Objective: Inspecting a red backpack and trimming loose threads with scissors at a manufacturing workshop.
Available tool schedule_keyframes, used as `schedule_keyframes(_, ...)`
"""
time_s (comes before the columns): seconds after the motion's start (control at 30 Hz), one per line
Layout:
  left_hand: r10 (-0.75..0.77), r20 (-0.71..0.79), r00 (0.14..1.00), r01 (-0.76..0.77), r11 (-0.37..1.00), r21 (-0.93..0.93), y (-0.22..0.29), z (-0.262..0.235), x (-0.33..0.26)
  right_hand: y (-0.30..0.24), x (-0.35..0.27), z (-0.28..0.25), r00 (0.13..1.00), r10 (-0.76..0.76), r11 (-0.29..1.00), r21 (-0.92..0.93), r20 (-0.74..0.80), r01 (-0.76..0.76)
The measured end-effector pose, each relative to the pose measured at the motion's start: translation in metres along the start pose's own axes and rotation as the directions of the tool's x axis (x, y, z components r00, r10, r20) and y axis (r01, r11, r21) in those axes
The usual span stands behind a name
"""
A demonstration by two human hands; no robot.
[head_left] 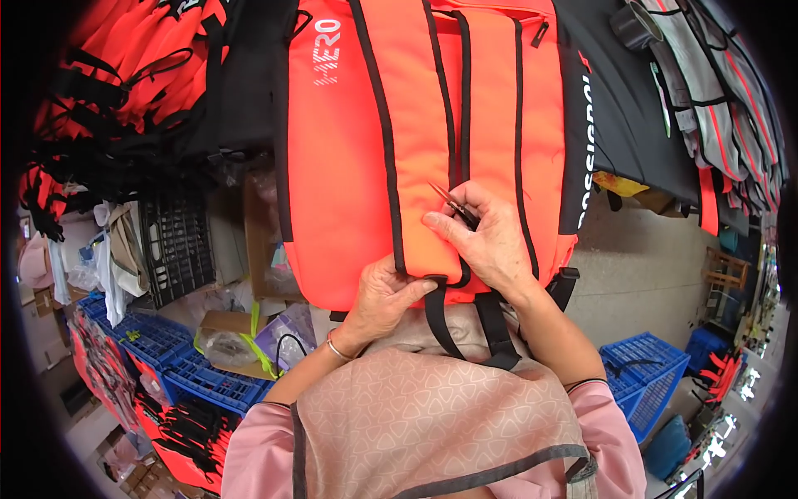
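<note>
A bright orange-red backpack (337,187) with black edging lies on a dark work surface, its two padded shoulder straps running toward me. My left hand (382,301) grips the lower end of the left shoulder strap (417,125), thumb on top near the black webbing. In my right hand (495,237) is a pair of small thread snips (455,206), its pointed tips over the strap and its handles partly hidden by my fingers. The right shoulder strap (492,100) lies beside it, and black webbing (497,333) hangs down over my apron.
Orange-red bags with black straps (158,66) are heaped at the far left. Grey pieces with orange lines (715,108) hang at the far right, near a dark cup-shaped object (636,27). Blue plastic crates (218,384) stand low at left; another blue crate (652,374) stands at right.
</note>
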State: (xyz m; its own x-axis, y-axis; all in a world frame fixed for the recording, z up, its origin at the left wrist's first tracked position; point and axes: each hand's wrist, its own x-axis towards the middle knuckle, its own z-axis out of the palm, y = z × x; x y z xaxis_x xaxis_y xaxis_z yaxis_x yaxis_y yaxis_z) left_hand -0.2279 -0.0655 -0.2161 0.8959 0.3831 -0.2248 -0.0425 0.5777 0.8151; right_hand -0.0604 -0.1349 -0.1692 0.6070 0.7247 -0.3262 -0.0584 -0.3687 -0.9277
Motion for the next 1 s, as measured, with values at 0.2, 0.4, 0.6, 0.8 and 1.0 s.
schedule_keyframes(0.2, -0.064, 0.014, 0.998, 0.065, 0.996, -0.068, 0.009, 0.001, -0.005, 0.008, 0.005, 0.003, 0.998, -0.046, 0.999, -0.022, -0.045, 0.045)
schedule_keyframes(0.4, -0.196, 0.000, 0.981, 0.191, 0.956, -0.221, 0.014, -0.001, -0.008, 0.019, 0.011, 0.006, 0.999, -0.043, 0.996, -0.082, -0.024, 0.041)
schedule_keyframes(0.6, -0.295, 0.046, 0.954, 0.283, 0.843, -0.457, 0.015, -0.008, -0.007, 0.021, 0.013, 0.007, 0.995, -0.093, 0.992, -0.088, -0.033, 0.089)
schedule_keyframes(0.8, -0.194, -0.057, 0.979, 0.179, 0.963, -0.201, 0.002, -0.001, -0.009, 0.017, 0.011, 0.006, 0.998, -0.060, 0.991, -0.125, -0.019, 0.057)
schedule_keyframes(1.0, 0.501, 0.062, 0.863, -0.330, 0.468, 0.820, 0.014, -0.002, 0.003, 0.020, 0.001, 0.003, 0.999, -0.049, 0.998, 0.029, 0.020, 0.049)
